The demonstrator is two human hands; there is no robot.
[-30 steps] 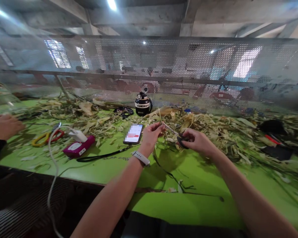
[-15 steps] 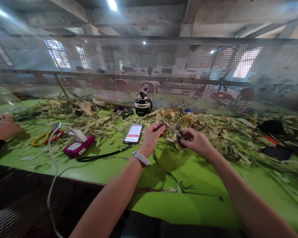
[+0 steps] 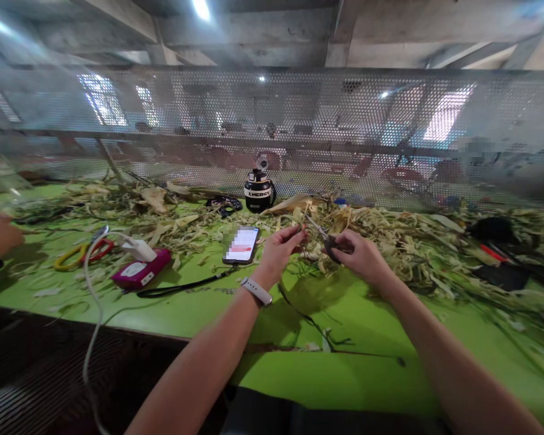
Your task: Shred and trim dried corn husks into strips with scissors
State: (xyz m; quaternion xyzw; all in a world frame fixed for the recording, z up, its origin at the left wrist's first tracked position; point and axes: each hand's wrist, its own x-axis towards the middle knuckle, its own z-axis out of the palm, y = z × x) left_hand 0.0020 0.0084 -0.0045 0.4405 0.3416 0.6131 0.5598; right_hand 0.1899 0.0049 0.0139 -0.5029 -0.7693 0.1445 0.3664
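My left hand, with a pale band at the wrist, is closed in a pinch. What sits between its fingertips is too small to make out. My right hand grips dark-handled scissors, whose metal blades point up and left, just beside the left fingertips. Both hands hover over the green table, in front of a heap of pale, dry husk-like strips. Below the left hand, a thin dark strand trails over the tabletop.
Left of my hands lie a phone with a black strap, a purple power block with a white plug and cable, and yellow-red-handled scissors. A black bottle stands behind. Another person's hand is at far left.
The scissor blades have drawn a little up and away from my left fingertips. My left hand keeps its pinch, and the other person's hand has shifted left.
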